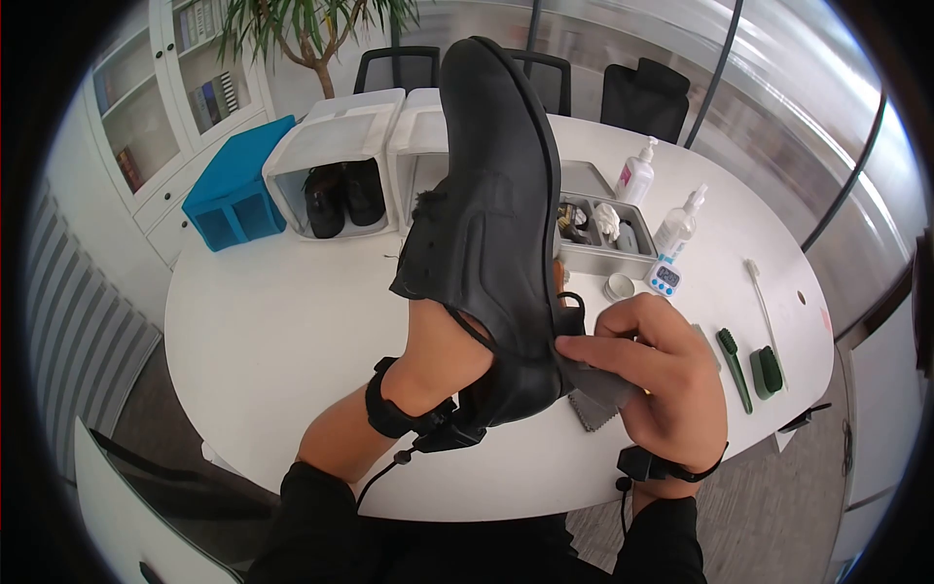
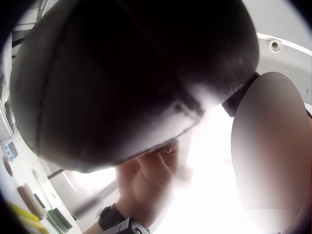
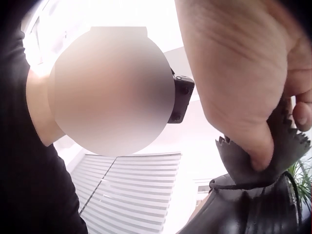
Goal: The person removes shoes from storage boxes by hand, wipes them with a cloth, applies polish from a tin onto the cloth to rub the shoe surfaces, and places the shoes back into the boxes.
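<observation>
A black leather lace-up shoe (image 1: 501,185) is held up over the table, toe pointing away, filling most of the left wrist view. My left hand (image 1: 446,341) holds it, mostly hidden behind the shoe, with a fingertip showing past its far side. With thumb and fingers my right hand (image 1: 666,375) pinches a dark grey cloth (image 1: 595,391) with zigzag edges. Those fingertips are right at the shoe's heel end. In the right wrist view the thumb presses on the cloth (image 3: 236,158) just above the shoe's opening, where a thin black lace (image 3: 243,186) loops.
Behind stand a white shoe box (image 1: 331,131) with black shoes inside and a blue box (image 1: 238,185). A metal tray (image 1: 608,261) holds small items beside pump bottles (image 1: 637,175) and a timer (image 1: 664,279). Green brushes (image 1: 735,368) lie at the right; an open tin (image 1: 619,286) sits nearer.
</observation>
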A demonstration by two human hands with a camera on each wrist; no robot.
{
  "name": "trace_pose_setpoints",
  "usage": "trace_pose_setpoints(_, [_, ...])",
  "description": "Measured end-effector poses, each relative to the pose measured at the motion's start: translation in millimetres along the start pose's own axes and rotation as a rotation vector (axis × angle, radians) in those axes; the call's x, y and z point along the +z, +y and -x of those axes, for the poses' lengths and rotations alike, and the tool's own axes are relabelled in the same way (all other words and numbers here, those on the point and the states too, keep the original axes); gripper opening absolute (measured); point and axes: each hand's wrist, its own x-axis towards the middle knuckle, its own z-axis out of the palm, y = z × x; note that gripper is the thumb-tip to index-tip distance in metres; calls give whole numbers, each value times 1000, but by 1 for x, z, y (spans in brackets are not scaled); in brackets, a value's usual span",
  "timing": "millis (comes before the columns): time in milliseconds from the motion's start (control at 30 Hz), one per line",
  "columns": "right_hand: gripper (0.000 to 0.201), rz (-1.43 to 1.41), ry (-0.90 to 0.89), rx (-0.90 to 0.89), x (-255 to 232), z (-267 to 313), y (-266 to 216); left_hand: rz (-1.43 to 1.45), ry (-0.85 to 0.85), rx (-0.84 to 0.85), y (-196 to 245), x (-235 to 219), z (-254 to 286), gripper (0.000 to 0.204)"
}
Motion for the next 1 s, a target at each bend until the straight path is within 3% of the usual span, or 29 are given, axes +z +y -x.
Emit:
trace_pose_setpoints(133, [56, -45, 192, 50, 6, 0, -8, -81, -9, -11, 0, -3, 1, 27])
trace_pose_setpoints(200, [60, 89, 416, -3, 17, -4, -2, -277, -68, 93, 1, -4, 1, 30])
trace_pose_setpoints(267, [60, 124, 392, -18, 18, -6, 0, -294, -31, 117, -12, -6, 10, 32])
trace_pose_setpoints(333, [61, 26, 186, -24, 21, -9, -6, -314, 6, 142, -22, -9, 16, 34])
trace_pose_setpoints(433, [62, -35, 92, -3, 8, -2, -1, -430, -42, 145, -25, -12, 19, 36])
trace_pose_setpoints(467, [63, -95, 17, 7, 4, -1, 0, -317, 5, 106, -23, -11, 19, 37])
trace_pose_setpoints(533, [63, -78, 72, 13, 6, 0, -1, -201, 53, 68, -20, -14, 18, 37])
trace_pose_setpoints(600, [62, -60, 129, 26, 11, -2, 1, -309, -146, 81, -18, -24, 18, 52])
trace_pose_setpoints(667, [61, 27, 337, -23, 27, -11, 6, -204, -93, 67, -13, -14, 16, 43])
trace_pose_setpoints(733, [60, -28, 323, 7, 27, -13, 5, -107, -38, 54, -14, -12, 16, 36])
trace_pose_setpoints(800, [61, 23, 190, 8, 20, -10, 5, -310, -61, 96, -20, -15, 18, 35])
trace_pose_setpoints(900, [59, -45, 143, 31, 13, -5, 6, -336, -43, 131, -18, -13, 14, 35])
trace_pose_setpoints(1000, [57, -2, 289, 6, 23, -7, 3, -404, -41, 149, -19, -14, 18, 36])
